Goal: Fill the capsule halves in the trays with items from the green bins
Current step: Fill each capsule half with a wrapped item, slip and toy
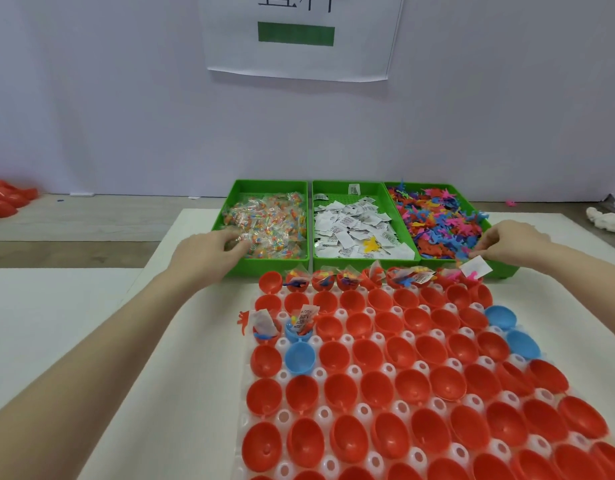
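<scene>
**Two hands reached into green bins above a tray of capsule halves**

Head view: Three green bins sat side by side at the far edge of a white mat. The left bin [261,221] held clear candy packets, the middle bin [361,226] white paper slips, the right bin [441,223] small colourful plastic figures. The left hand [209,251] had its fingers curled into the candy packets; whether it gripped one could not be told. The right hand [507,242] pinched a white slip [476,267] just above the right bin's near wall. Below, a white tray [368,410] held rows of red capsule halves [340,389] and a few blue ones [300,358]. Only the far row and two halves at the left held items.
</scene>
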`<action>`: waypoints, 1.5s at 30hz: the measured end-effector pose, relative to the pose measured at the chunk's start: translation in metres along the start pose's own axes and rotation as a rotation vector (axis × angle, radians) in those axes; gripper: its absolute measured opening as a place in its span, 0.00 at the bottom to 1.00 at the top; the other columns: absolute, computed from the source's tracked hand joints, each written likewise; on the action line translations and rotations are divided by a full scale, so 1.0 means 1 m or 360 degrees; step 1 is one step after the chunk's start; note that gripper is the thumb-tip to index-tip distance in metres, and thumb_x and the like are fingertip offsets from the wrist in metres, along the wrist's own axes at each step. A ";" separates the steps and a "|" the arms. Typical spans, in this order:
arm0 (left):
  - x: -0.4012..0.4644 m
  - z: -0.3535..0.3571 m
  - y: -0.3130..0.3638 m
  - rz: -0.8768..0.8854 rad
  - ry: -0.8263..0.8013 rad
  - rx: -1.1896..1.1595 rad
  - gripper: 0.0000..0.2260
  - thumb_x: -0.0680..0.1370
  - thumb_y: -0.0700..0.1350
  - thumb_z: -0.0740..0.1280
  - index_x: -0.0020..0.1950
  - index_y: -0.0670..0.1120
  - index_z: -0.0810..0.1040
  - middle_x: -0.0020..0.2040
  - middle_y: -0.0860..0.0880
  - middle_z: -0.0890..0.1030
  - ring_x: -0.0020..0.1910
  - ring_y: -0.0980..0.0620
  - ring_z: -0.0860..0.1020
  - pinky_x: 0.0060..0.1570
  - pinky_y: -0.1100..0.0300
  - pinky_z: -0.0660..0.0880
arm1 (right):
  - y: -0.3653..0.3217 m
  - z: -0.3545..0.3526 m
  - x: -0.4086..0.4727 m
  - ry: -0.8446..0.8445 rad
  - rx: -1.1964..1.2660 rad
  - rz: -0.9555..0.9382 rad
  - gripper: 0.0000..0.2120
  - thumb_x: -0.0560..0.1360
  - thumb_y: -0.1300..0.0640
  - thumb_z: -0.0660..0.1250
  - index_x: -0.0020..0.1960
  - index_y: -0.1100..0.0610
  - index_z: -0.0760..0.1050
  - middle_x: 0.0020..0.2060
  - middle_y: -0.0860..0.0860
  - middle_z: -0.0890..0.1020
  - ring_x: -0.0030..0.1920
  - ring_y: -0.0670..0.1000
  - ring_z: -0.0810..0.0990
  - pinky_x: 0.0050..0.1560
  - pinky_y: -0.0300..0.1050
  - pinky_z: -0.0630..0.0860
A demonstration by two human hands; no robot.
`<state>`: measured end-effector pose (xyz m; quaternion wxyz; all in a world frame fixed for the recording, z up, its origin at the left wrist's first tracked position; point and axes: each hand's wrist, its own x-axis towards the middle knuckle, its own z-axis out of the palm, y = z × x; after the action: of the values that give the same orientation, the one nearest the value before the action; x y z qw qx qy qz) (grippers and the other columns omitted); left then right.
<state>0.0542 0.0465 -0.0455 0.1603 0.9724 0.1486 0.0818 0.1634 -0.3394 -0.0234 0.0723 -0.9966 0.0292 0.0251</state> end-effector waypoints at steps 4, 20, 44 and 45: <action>0.009 0.003 0.007 -0.0050 0.0068 0.0155 0.18 0.75 0.61 0.62 0.51 0.50 0.80 0.49 0.48 0.81 0.53 0.46 0.75 0.54 0.54 0.61 | 0.000 0.003 -0.004 0.0190 0.0112 -0.0098 0.09 0.71 0.54 0.72 0.37 0.55 0.74 0.43 0.55 0.81 0.43 0.53 0.74 0.42 0.45 0.68; -0.006 0.002 0.017 -0.0071 0.0731 -0.1102 0.05 0.73 0.44 0.71 0.46 0.44 0.83 0.36 0.50 0.80 0.37 0.57 0.77 0.45 0.59 0.71 | -0.088 -0.002 -0.021 0.0045 -0.0037 -0.0577 0.14 0.70 0.42 0.68 0.51 0.50 0.79 0.45 0.47 0.79 0.47 0.50 0.77 0.44 0.45 0.73; -0.102 -0.030 0.073 -0.0180 -0.0034 -0.2302 0.09 0.80 0.45 0.58 0.46 0.47 0.77 0.28 0.53 0.78 0.23 0.62 0.69 0.27 0.73 0.72 | -0.090 0.005 -0.033 0.0557 0.0599 -0.0460 0.16 0.65 0.42 0.74 0.28 0.50 0.73 0.27 0.46 0.75 0.30 0.43 0.70 0.30 0.40 0.61; -0.102 -0.030 0.074 -0.0211 -0.0094 -0.2330 0.10 0.80 0.43 0.57 0.47 0.48 0.77 0.27 0.54 0.78 0.23 0.62 0.70 0.27 0.73 0.73 | -0.090 0.004 -0.035 0.0605 0.0626 -0.0458 0.15 0.65 0.43 0.74 0.30 0.52 0.75 0.28 0.44 0.74 0.30 0.43 0.70 0.30 0.40 0.61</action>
<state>-0.0290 -0.0437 -0.0041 0.7770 0.6073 0.1100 0.1240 0.1343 -0.2483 -0.0126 0.2597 -0.9443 -0.0949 -0.1784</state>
